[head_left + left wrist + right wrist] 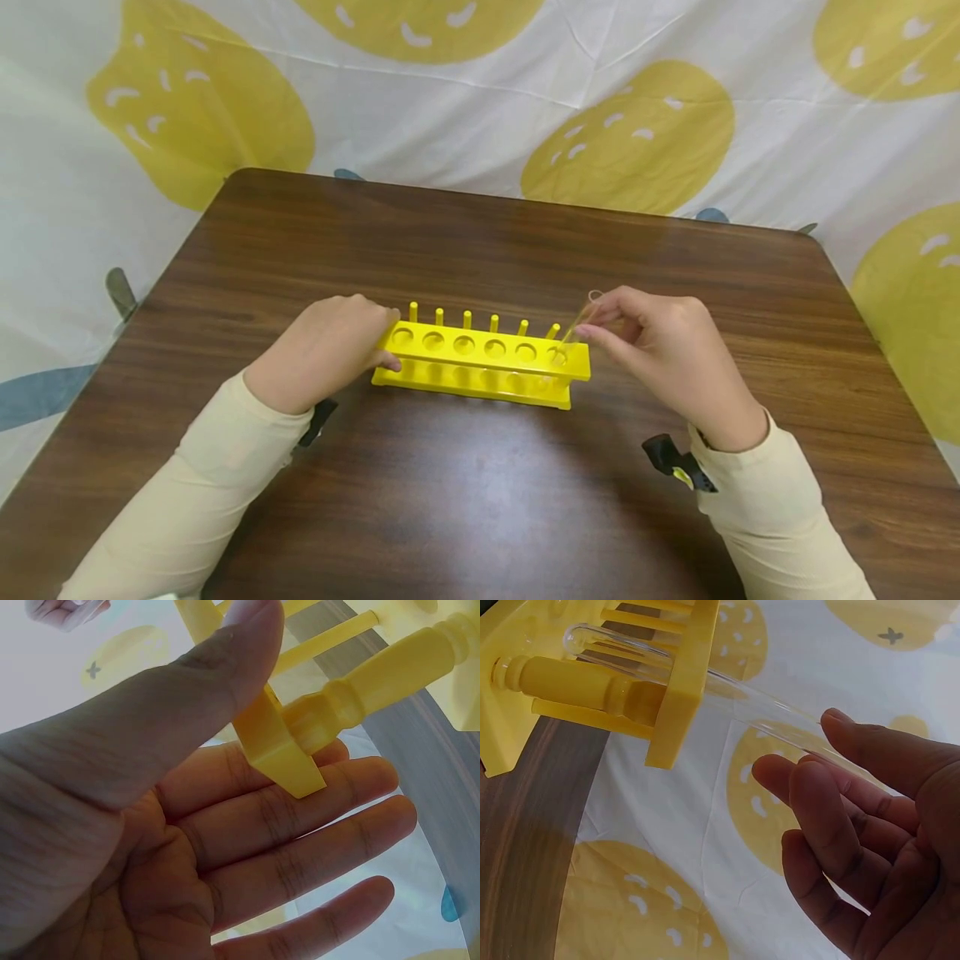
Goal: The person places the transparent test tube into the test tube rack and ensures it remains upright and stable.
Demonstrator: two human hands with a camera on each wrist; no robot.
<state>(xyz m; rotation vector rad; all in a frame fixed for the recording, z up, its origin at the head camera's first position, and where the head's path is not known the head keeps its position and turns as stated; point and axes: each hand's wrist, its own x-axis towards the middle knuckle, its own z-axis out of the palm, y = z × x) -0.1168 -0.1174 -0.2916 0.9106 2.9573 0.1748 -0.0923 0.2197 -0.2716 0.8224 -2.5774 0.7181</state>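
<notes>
1. A left hand point(326, 350) grips the left end of a yellow rack point(480, 361), thumb on the near side; the left wrist view shows the other fingers fairly straight and spread.

2. Across from it, a right hand point(660, 350) holds a clear glass tube point(576, 323) lightly near its upper end, between thumb and bent fingertips, the remaining fingers loosely curled.

3. The tube stands in the rack's rightmost hole point(557, 356), leaning right and away toward the far side. Its rounded end point(576, 641) shows between the two shelves; whether it touches the lower one cannot be told.

4. Six pegs point(467, 320) line the rack's far side on a dark wooden table point(420, 242), before a fruit-print cloth point(450, 108).

5. Good handling here calls for a firm left grip, so the rack neither tips nor slides.

6. The right hand would do well to bring the tube upright, in line with the yellow post point(585, 681) beside it, and move it straight along the hole. Sideways force could chip the glass; a light pinch should suffice.
</notes>
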